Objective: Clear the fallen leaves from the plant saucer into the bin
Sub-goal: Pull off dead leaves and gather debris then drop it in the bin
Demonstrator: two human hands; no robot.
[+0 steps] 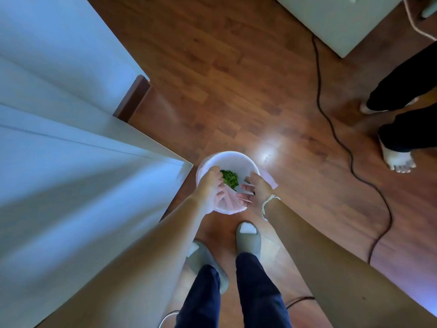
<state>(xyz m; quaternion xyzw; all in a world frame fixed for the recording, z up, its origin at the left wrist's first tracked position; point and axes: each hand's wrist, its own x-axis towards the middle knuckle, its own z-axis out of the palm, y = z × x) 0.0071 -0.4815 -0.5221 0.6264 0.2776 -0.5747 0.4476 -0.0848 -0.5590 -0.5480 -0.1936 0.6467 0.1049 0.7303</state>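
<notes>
Looking straight down past your own arms. The white bin [228, 159] stands on the wood floor [236, 79], just ahead of your feet, close to the corner of a pale cabinet [71, 162] on your left.

Your left hand [210, 185] is over the bin's left rim, knuckles up, fingers curled down and inward. Green leaves [229, 178] show just beyond those fingertips, inside the bin's opening. Whether the fingers pinch the leaves or the leaves lie loose in the bin, you cannot tell from here.

Your right hand [256, 189] is over the right side of the bin, fingers loosely spread and bent, touching a thin pale sheet [233, 200] that runs between your two hands across the near side of the opening. It could be the saucer or a liner; too washed out to say. Grip there looks light, but how firm it is cannot be made out.

A white cord bracelet [268, 204] sits on your right wrist. Grey slippers [248, 237] and dark trousers [257, 292] below the bin.

A black cable [331, 124] snakes over the floor at the right. Beyond it, another person's bare feet [398, 159] and dark trouser legs, well apart from the bin. A pale unit [340, 20] fills the top right corner
</notes>
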